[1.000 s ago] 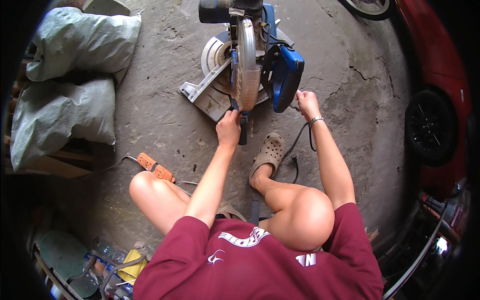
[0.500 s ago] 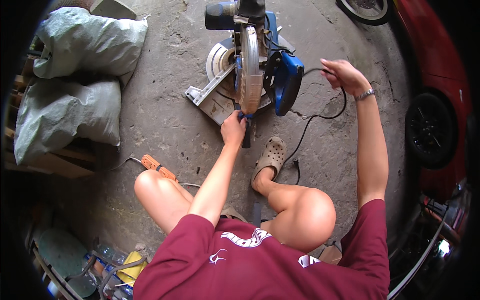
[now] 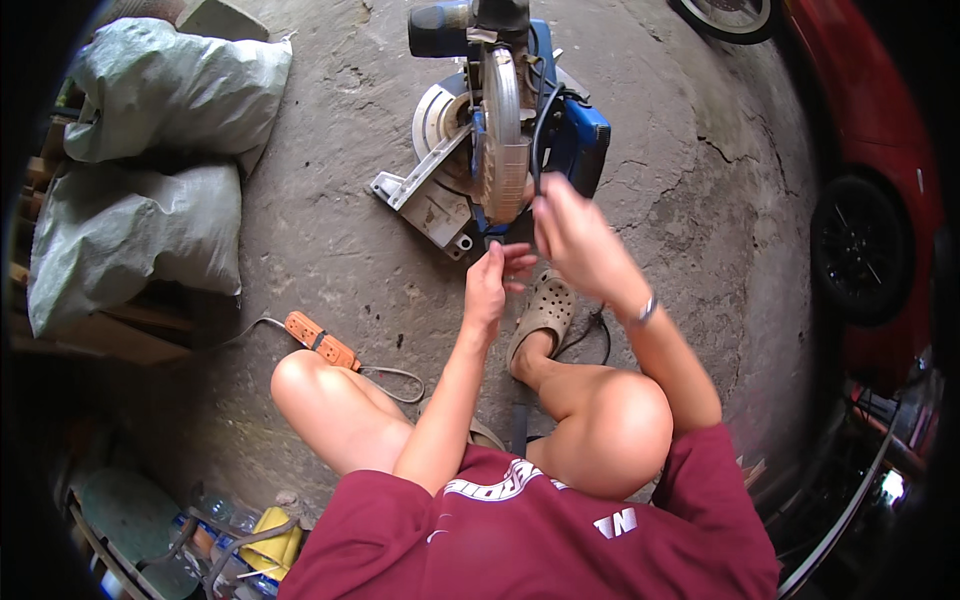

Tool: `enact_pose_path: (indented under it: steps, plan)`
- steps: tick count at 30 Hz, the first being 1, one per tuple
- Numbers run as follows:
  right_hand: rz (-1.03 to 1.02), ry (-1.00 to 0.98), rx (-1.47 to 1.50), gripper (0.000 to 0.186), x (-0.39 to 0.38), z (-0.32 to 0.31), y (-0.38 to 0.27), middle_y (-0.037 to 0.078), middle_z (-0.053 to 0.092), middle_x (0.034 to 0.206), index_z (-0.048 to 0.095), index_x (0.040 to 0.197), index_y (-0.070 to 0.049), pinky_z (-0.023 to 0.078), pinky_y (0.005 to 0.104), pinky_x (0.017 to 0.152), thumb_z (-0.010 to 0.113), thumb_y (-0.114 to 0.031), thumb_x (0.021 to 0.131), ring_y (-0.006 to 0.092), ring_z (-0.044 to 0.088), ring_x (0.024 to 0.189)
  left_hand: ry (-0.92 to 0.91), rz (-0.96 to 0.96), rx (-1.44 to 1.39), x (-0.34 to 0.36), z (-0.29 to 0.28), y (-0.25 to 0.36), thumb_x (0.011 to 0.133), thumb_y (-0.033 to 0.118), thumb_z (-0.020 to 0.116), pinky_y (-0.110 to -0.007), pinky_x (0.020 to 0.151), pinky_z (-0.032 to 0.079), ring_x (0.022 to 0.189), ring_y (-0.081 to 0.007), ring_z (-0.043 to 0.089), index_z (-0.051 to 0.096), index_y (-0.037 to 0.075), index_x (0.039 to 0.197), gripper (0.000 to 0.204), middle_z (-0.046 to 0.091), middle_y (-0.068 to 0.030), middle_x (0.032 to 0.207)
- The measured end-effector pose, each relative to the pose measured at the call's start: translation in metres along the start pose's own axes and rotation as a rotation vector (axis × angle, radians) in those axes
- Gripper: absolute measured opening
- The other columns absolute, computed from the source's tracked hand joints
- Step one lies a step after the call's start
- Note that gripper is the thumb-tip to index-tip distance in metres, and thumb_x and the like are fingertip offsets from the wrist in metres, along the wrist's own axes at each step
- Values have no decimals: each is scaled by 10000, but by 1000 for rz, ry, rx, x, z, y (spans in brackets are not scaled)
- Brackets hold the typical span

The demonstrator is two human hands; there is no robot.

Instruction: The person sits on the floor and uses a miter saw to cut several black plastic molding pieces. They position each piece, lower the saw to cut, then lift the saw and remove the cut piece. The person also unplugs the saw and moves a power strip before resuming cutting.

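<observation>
A blue and grey miter saw [image 3: 502,135] stands on the concrete floor in front of me. Its black power cord [image 3: 540,140] runs down from the saw's right side into my right hand [image 3: 580,245], which is closed on it and somewhat blurred. Just short of the saw's front edge is my left hand [image 3: 488,285], with fingers apart and nothing visible in it. The two hands are close together. The plug end [image 3: 602,325] of a dark cord lies beside my tan clog [image 3: 543,315].
An orange power strip [image 3: 320,340] with a pale cord lies by my left knee. Two stuffed whitish sacks [image 3: 150,235] rest on wood at the left. A red car [image 3: 880,130] with a black wheel [image 3: 862,250] stands at right, and another wheel [image 3: 735,15] shows at the far edge.
My right hand has swung left toward the saw, bringing the cord with it. My left hand has let go of the saw's front knob and drawn back slightly.
</observation>
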State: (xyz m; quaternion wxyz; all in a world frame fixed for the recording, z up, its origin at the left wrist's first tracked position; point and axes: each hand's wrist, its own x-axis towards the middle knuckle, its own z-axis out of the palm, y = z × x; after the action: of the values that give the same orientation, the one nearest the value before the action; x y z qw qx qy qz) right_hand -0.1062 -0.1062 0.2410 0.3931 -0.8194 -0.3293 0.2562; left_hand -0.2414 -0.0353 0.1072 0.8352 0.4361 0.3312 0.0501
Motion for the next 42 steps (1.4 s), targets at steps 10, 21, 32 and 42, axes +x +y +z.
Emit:
enact_pose_path:
  steps: [10,21,32,42]
  plan:
    - [456,-633,524,402,-87,59,119,-42,464,640,522,855,-62,396,248,514,372,-361,1078,70,441,543,-198,22,41,38,-22,-24,1011,212,574,-237,654,491,692,-108,586,638,-3,1056,229,600,-2,788]
    - [387,-288,64,264,-161,50,180,198,673,913,562,1243,-82,508,395,745,527,-207,1013,301,668,814,199,391,1056,66,-38,-28,829,108,702,-438,715,511,838,-378,667,650,21,952,160,678,-184,844]
    - [-33,-621,-605,263,-97,139,188,146,704,806,738,1041,-139,553,426,670,549,-160,860,322,701,780,225,371,1335,74,-56,-36,826,85,680,-493,719,512,861,-392,652,601,59,976,171,670,-157,905]
    - [198,-72,-715,173,-35,109,258,168,692,751,521,991,-67,553,478,615,577,-219,931,366,695,697,268,414,1293,94,-62,-37,811,87,701,-473,720,527,845,-387,660,669,80,946,138,688,-161,882]
